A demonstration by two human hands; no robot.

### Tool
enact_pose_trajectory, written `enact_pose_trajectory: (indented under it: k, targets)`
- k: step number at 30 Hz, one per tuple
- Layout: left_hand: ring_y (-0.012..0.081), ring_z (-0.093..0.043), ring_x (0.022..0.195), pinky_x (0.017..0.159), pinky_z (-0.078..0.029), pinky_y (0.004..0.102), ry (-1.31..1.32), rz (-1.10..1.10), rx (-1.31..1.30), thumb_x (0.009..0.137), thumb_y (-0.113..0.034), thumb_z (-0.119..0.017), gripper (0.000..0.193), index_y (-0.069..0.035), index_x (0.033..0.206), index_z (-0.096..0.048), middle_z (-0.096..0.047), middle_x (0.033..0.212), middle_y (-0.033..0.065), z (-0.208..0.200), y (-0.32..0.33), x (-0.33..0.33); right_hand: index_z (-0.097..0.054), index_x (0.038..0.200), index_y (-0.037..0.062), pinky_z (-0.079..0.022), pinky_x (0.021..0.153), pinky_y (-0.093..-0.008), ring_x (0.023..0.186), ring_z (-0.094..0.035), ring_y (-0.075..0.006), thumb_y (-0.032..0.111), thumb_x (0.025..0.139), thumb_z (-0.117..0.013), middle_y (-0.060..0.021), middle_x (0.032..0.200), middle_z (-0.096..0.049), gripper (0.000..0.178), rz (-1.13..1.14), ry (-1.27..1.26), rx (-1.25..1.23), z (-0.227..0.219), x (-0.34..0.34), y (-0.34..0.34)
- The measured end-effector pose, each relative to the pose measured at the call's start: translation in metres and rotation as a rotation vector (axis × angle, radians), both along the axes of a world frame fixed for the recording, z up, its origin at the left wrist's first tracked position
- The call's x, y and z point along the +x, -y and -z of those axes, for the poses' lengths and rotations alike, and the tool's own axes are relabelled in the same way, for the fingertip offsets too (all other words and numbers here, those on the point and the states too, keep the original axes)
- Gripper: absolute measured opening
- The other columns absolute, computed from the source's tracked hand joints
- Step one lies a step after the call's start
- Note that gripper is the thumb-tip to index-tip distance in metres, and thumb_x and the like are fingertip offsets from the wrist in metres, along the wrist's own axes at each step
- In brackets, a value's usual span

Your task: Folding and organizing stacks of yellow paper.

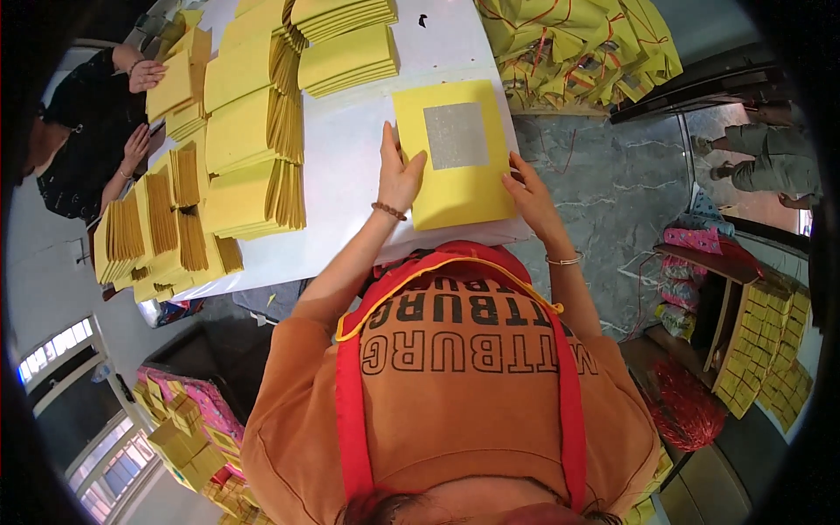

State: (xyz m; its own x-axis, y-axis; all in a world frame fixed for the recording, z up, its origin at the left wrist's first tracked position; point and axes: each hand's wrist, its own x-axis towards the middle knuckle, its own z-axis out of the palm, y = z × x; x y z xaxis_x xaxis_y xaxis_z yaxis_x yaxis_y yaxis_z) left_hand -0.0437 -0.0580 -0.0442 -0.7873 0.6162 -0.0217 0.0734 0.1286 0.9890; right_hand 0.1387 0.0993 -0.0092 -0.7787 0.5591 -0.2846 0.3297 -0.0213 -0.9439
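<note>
A flat piece of yellow paper (472,194) lies on the near right part of the table, a silver-grey square (456,136) on its upper face. I cannot tell whether it is one sheet or a thin stack. My left hand (402,172) holds its left edge, the thumb at the paper and the forefinger stretched along the side. Against the right edge, my right hand (530,194) has its fingers bent in and holds that side. The parts of the fingers under the paper are hidden.
Folded yellow paper bundles (241,131) stand in rows along the white table (350,166). Across the left side, another person's hands (140,144) touch some bundles. A heap of yellow paper with red strings (577,52) lies beyond the right edge. Another person (761,157) stands far right.
</note>
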Motion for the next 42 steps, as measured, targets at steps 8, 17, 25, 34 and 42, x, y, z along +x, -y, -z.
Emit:
enact_pose_trajectory:
  k: [8,17,25,34,42]
  targets:
    - [0.0253,-0.031,0.128,0.103,-0.029,0.0330,0.266,-0.150,0.122,0.080,0.001,-0.055,0.079,-0.001,0.141,-0.005,-0.027,0.140,0.0195,-0.016,-0.006,0.030,-0.038,0.129,-0.0019,-0.040,0.090,-0.0348,0.106,-0.053,-0.0303,0.016,0.083,-0.054,-0.0218,0.112,-0.055,0.052,-0.069,-0.102,0.174,0.000,-0.011,0.005]
    - [0.0364,-0.049,0.096,0.084,-0.040,0.0387,-0.901,0.142,-0.216,0.073,-0.001,-0.059,0.046,-0.001,0.118,-0.048,-0.051,0.112,0.0195,-0.062,-0.002,0.028,-0.035,0.129,-0.0062,-0.034,0.098,-0.0356,0.118,-0.042,-0.0317,0.018,0.083,-0.056,-0.0227,0.126,-0.043,0.056,-0.091,-0.045,0.331,0.013,-0.003,-0.001]
    - [0.0294,-0.055,0.077,0.067,-0.046,0.0331,-0.727,0.331,-0.170,0.078,0.006,-0.053,0.030,0.000,0.106,-0.056,-0.054,0.085,0.0142,-0.048,-0.011,0.041,-0.036,0.129,-0.0037,-0.031,0.101,-0.0369,0.120,-0.037,-0.0335,0.017,0.082,-0.057,-0.0217,0.129,-0.038,0.056,-0.048,-0.056,0.382,-0.004,-0.007,0.007]
    - [0.0160,-0.056,0.070,0.066,-0.045,0.0277,0.259,0.121,-0.046,0.084,-0.021,-0.062,0.037,0.003,0.111,-0.054,-0.060,0.078,0.0070,-0.049,-0.025,0.033,-0.038,0.129,-0.0015,-0.034,0.097,-0.0395,0.115,-0.041,-0.0362,0.018,0.081,-0.059,-0.0207,0.128,-0.041,0.055,-0.167,-0.124,0.672,-0.031,-0.013,0.032]
    - [0.0080,-0.048,0.064,0.058,-0.040,0.0225,0.297,0.077,0.014,0.082,-0.025,-0.066,0.044,0.005,0.111,-0.052,-0.057,0.072,0.0028,-0.061,-0.036,0.036,-0.038,0.129,-0.0013,-0.035,0.095,-0.0400,0.111,-0.043,-0.0370,0.019,0.081,-0.059,-0.0203,0.126,-0.042,0.056,-0.211,-0.181,0.589,-0.039,-0.019,0.049]
